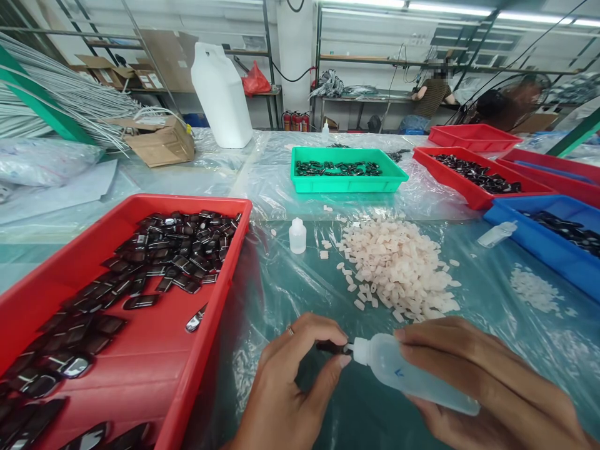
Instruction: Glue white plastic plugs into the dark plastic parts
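Observation:
My left hand (290,387) pinches a small black part (328,345) between thumb and fingers at the bottom centre. My right hand (487,387) is wrapped round a translucent squeeze bottle (412,375), lying nearly flat, its nozzle tip touching the black part. Just beyond the hands is a heap of small whitish pieces (398,265) on the plastic-covered table. A red tray (140,350) holding several glossy black parts sits to my left.
A small capped bottle (297,235) stands mid-table. A green tray (347,169), more red trays (473,178) and a blue tray (548,240) hold black parts. Behind are a white jug (220,94) and a cardboard box (159,140). A person sits at a far bench (434,94).

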Available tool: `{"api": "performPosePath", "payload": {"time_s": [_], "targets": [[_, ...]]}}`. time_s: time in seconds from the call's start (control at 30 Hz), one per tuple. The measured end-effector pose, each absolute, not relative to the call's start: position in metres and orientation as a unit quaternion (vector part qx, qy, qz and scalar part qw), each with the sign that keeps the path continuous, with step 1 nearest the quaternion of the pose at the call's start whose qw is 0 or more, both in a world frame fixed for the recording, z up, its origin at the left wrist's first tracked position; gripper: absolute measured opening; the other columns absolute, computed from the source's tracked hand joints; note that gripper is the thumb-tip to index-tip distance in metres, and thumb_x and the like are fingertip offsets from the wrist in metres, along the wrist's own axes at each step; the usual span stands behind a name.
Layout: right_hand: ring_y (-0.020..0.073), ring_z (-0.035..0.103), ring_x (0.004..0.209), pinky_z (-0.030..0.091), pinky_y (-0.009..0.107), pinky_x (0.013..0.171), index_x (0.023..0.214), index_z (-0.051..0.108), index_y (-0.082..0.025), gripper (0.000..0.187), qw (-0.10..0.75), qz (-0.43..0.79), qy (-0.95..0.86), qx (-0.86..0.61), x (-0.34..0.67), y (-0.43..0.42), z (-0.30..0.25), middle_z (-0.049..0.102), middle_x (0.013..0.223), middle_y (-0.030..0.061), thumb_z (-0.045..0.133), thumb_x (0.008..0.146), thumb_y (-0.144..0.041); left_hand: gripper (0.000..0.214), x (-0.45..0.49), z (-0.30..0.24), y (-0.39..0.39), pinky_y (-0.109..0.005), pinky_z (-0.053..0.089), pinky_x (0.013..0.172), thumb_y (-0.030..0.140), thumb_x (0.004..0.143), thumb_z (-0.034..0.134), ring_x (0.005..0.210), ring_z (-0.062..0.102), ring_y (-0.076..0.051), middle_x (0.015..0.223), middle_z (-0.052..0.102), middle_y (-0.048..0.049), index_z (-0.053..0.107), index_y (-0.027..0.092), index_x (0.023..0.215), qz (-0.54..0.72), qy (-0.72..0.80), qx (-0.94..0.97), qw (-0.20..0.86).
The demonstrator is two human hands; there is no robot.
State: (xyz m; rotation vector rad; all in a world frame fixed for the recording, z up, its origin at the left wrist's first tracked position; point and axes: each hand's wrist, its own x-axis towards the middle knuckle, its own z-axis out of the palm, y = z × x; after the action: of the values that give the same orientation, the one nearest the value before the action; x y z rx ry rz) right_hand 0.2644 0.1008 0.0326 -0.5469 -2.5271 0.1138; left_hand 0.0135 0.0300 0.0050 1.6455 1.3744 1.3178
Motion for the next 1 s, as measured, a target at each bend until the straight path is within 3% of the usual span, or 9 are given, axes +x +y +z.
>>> {"api": "performPosePath", "payload": {"time_s": [0.2, 0.7, 0.83, 1.0], "targets": [[0.0270, 0.069, 0.115, 0.061, 0.037, 0.099, 0.137, 0.061, -0.022, 0.052, 0.283, 0.003, -0.938, -0.200, 0.262, 0.103, 0.033, 0.071, 0.125, 0.0054, 0.073, 0.086, -0.021, 0.026, 0.014, 0.006, 0.029, -0.018, 0.050, 0.082, 0.005, 0.094, 0.061, 0.091, 0.068, -0.009, 0.101, 0.070, 0.0063, 0.060, 0.029, 0.104, 0.486, 0.528, 0.626, 0.304], [0.0272, 0.072, 0.112, 0.065, 0.030, 0.090, 0.140, 0.058, -0.025, 0.053, 0.261, -0.007, -0.946, -0.194, 0.267, 0.103, 0.028, 0.071, 0.129, 0.0036, 0.072, 0.088, -0.029, 0.026, 0.014, 0.007, 0.029, -0.016, 0.050, 0.081, 0.006, 0.094, 0.061, 0.089, 0.067, -0.008, 0.099, 0.070, 0.0087, 0.060, 0.031, 0.103, 0.482, 0.535, 0.625, 0.303], [0.0219, 0.074, 0.106, 0.065, 0.022, 0.081, 0.137, 0.056, -0.021, 0.053, 0.297, 0.068, -0.920, -0.245, 0.265, 0.102, 0.028, 0.071, 0.122, 0.0067, 0.073, 0.086, -0.023, 0.023, 0.015, 0.007, 0.030, -0.018, 0.050, 0.081, 0.008, 0.095, 0.061, 0.088, 0.068, -0.009, 0.097, 0.070, 0.0067, 0.061, 0.029, 0.103, 0.477, 0.533, 0.626, 0.310], [0.0208, 0.072, 0.109, 0.063, 0.025, 0.088, 0.129, 0.055, -0.023, 0.046, 0.334, 0.187, -0.888, -0.255, 0.255, 0.103, 0.036, 0.072, 0.118, 0.0063, 0.071, 0.086, -0.019, 0.024, 0.015, 0.006, 0.029, -0.018, 0.050, 0.081, 0.008, 0.094, 0.061, 0.089, 0.068, -0.009, 0.098, 0.070, 0.0078, 0.061, 0.031, 0.103, 0.476, 0.534, 0.625, 0.312]]}}
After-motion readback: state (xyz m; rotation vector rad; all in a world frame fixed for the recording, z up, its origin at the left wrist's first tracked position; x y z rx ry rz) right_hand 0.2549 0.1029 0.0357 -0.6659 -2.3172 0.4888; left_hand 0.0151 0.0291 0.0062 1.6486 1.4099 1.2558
